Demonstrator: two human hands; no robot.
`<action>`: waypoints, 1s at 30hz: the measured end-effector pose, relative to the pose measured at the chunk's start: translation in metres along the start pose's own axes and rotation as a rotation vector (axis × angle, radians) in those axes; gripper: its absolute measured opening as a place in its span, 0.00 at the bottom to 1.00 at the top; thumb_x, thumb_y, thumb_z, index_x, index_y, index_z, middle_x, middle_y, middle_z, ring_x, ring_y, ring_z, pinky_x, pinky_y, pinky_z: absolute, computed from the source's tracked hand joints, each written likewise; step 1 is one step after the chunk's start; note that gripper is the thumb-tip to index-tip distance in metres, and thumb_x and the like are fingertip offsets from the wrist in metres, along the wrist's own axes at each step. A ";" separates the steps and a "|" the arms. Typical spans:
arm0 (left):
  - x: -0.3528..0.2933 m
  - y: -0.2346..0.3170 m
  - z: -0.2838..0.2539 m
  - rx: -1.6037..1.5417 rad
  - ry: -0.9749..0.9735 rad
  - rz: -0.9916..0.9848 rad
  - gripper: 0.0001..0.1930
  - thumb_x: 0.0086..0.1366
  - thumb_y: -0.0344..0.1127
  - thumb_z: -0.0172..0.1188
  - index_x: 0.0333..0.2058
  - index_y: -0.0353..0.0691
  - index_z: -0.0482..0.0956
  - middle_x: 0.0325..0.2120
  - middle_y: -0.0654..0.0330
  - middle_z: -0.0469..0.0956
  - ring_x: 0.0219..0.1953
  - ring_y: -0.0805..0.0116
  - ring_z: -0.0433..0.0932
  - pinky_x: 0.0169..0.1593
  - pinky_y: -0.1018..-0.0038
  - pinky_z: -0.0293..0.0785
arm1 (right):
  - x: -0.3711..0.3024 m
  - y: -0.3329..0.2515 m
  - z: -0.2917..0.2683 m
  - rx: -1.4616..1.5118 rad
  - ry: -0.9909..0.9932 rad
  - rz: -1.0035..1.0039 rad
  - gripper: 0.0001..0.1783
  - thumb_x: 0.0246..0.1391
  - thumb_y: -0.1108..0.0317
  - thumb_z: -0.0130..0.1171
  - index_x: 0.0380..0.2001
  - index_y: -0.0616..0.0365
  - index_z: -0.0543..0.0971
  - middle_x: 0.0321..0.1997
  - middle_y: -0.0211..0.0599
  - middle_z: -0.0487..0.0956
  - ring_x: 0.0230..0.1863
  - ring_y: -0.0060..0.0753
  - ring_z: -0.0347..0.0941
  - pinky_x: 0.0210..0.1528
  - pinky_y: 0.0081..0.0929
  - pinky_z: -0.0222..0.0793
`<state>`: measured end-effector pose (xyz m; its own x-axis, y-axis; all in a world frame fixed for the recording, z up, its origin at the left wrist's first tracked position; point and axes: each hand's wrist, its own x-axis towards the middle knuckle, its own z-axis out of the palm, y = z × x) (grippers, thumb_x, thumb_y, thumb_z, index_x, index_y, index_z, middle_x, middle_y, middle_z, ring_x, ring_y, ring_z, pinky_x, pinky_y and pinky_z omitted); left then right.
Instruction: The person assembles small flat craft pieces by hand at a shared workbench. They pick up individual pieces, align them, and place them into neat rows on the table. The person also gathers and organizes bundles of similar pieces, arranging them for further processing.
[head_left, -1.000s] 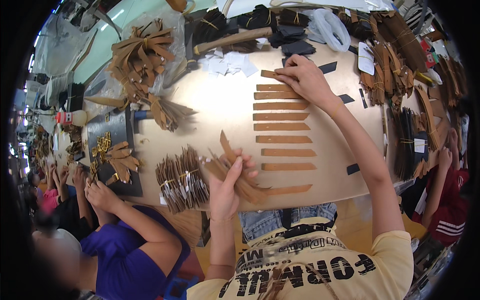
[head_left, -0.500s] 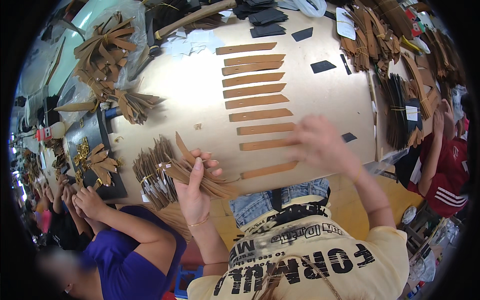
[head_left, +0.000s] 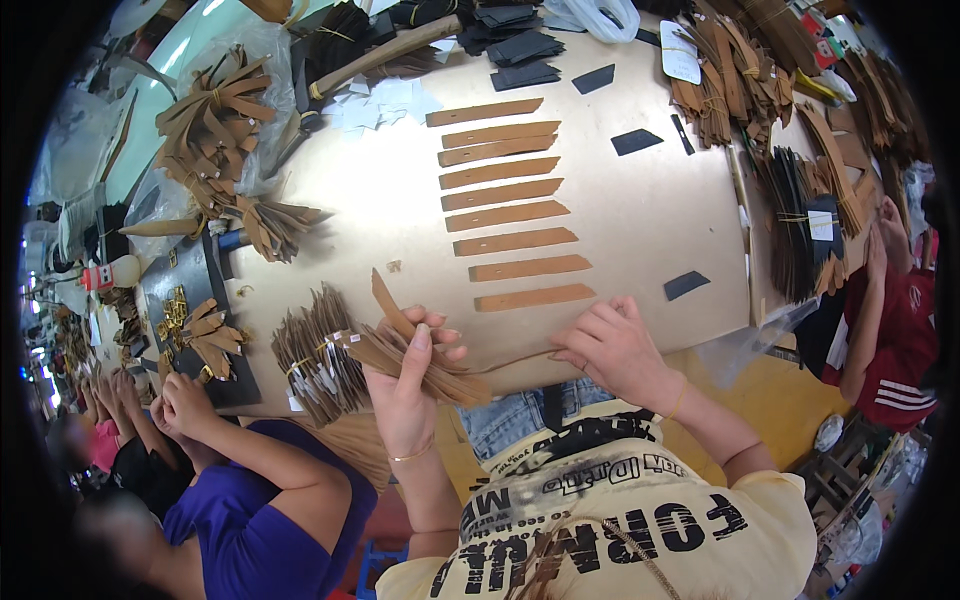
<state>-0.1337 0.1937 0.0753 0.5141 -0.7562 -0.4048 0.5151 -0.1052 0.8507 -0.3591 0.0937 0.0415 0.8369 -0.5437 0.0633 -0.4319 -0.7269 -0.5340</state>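
Observation:
My left hand (head_left: 405,375) is closed round a fanned bundle of brown leather strips (head_left: 445,383), with one strip (head_left: 392,305) sticking up past the fingers. My right hand (head_left: 615,350) pinches the right end of a single leather strip (head_left: 520,360), seen nearly edge-on near the table's front edge. Its left end comes close to the bundle; whether they touch I cannot tell. Beyond my hands, several brown strips with slanted right ends lie in a column, the nearest strip (head_left: 535,297) just above my right hand's strip.
Left of my left hand stands a thick pile of strips (head_left: 315,350) with white tags. Black pieces (head_left: 637,142) lie to the right, white paper pieces (head_left: 385,105) at the back. A black board (head_left: 235,370) carries brass-coloured hardware. A co-worker in purple (head_left: 270,490) sits close on the left.
My right hand has come down toward the table's front edge and now grips the end of a strip. My left hand, still holding the bundle, has shifted slightly right.

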 end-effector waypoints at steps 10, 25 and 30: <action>0.001 0.007 -0.007 -0.029 0.065 0.053 0.12 0.70 0.29 0.55 0.50 0.36 0.70 0.41 0.56 0.74 0.40 0.68 0.76 0.41 0.72 0.80 | 0.061 0.013 0.007 0.053 -0.047 -0.124 0.08 0.56 0.63 0.61 0.35 0.52 0.74 0.71 0.40 0.63 0.74 0.45 0.51 0.71 0.49 0.46; 0.001 0.008 -0.006 -0.006 0.047 0.055 0.12 0.70 0.30 0.54 0.51 0.36 0.71 0.41 0.57 0.73 0.41 0.68 0.75 0.42 0.73 0.79 | 0.032 0.003 0.024 -0.011 -0.149 -0.163 0.12 0.60 0.59 0.55 0.34 0.55 0.71 0.73 0.54 0.57 0.75 0.53 0.49 0.72 0.53 0.47; 0.001 0.007 -0.006 -0.010 0.050 0.055 0.12 0.70 0.30 0.54 0.51 0.36 0.70 0.41 0.56 0.73 0.41 0.68 0.75 0.42 0.73 0.79 | 0.022 -0.014 0.024 -0.026 -0.145 -0.127 0.11 0.61 0.59 0.55 0.34 0.55 0.71 0.72 0.57 0.57 0.75 0.54 0.49 0.71 0.58 0.46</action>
<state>-0.1249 0.1957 0.0791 0.5753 -0.7273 -0.3744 0.4922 -0.0578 0.8686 -0.3263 0.1023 0.0301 0.9243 -0.3816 0.0056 -0.3262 -0.7975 -0.5076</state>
